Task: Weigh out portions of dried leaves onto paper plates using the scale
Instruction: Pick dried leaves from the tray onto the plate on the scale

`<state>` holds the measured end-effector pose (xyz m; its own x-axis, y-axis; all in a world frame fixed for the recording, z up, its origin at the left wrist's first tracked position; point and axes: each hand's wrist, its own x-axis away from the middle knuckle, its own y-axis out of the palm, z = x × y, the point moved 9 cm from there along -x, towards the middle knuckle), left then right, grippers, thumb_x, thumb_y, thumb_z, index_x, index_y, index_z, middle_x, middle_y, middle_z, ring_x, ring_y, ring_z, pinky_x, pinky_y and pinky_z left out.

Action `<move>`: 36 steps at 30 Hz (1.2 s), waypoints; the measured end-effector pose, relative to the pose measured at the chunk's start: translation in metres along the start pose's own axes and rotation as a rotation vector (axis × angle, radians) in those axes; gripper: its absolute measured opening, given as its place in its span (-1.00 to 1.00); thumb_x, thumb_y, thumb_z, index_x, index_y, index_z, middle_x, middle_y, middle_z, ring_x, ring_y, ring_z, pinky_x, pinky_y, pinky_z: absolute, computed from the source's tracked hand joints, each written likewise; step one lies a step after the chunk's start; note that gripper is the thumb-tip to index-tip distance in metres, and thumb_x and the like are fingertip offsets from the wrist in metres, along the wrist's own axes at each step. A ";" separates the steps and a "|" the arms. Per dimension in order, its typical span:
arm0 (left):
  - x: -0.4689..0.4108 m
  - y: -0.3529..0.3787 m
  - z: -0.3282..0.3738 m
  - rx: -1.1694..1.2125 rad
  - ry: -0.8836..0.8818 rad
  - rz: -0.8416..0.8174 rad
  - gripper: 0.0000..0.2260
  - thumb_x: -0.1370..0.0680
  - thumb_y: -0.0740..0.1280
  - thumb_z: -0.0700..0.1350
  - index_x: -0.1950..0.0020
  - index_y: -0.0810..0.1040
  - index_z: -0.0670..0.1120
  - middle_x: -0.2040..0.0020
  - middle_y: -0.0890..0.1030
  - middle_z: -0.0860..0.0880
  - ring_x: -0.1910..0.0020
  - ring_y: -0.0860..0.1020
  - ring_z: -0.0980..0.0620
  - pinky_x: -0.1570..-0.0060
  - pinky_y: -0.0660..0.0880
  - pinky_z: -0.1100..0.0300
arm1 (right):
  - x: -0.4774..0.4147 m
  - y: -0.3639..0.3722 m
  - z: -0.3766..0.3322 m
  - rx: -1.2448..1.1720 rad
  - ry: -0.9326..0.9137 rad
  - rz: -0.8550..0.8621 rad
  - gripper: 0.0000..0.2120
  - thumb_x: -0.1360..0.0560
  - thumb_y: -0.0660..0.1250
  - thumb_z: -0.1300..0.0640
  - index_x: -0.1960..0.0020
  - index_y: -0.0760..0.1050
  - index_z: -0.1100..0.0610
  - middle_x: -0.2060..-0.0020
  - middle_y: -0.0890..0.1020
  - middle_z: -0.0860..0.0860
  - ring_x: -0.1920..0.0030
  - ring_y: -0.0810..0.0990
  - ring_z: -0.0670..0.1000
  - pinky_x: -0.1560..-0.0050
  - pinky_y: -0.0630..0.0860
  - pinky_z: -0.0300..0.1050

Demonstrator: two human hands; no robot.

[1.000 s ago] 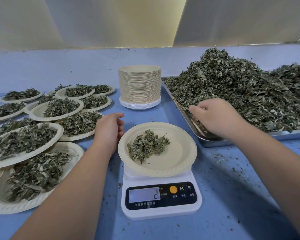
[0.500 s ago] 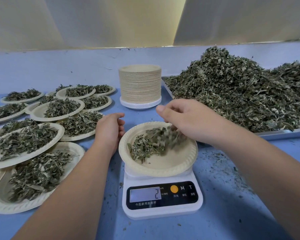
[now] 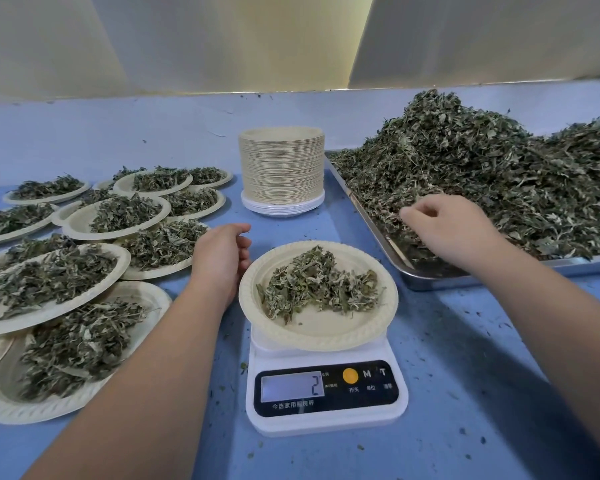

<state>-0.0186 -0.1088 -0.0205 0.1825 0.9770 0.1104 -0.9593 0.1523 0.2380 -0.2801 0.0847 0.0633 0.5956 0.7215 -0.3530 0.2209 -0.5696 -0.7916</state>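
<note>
The right hand [image 3: 454,233], nearer the heap of dried leaves [image 3: 499,174] lying right of and behind the scale [image 3: 326,410], curls its fingers [image 3: 413,214] into it, hold unclear, while the left hand [image 3: 220,258] rests loosely curled and empty beside the paper plate [image 3: 319,336].

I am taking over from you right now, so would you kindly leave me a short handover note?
Left hand: open, beside the left rim of the plate on the scale; holds nothing.
Right hand: in the leaf heap at the near edge of the tray, fingers curled; whether it holds leaves cannot be told.
Done: many filled plates at left; this plate has a small portion, display reads 2.
Left: probably top up this portion, set it aside, take a fresh plate from the stack of empty plates.
</note>
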 end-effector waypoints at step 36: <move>-0.001 0.002 0.002 -0.070 0.022 -0.010 -0.85 -0.54 0.28 -0.19 -0.05 0.60 -0.16 0.33 0.45 -0.02 0.50 0.33 0.10 0.59 0.25 0.34 | -0.016 0.003 0.053 -0.520 0.300 0.034 -0.85 -0.55 0.23 0.21 0.02 0.58 0.11 0.39 0.63 0.07 0.39 0.58 0.01 0.41 0.51 -0.16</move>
<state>-0.0201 -0.1093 -0.0184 0.1884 0.9783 0.0866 -0.9702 0.1717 0.1711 -0.3293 0.0925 0.0403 0.7841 0.6002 -0.1580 0.5019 -0.7629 -0.4076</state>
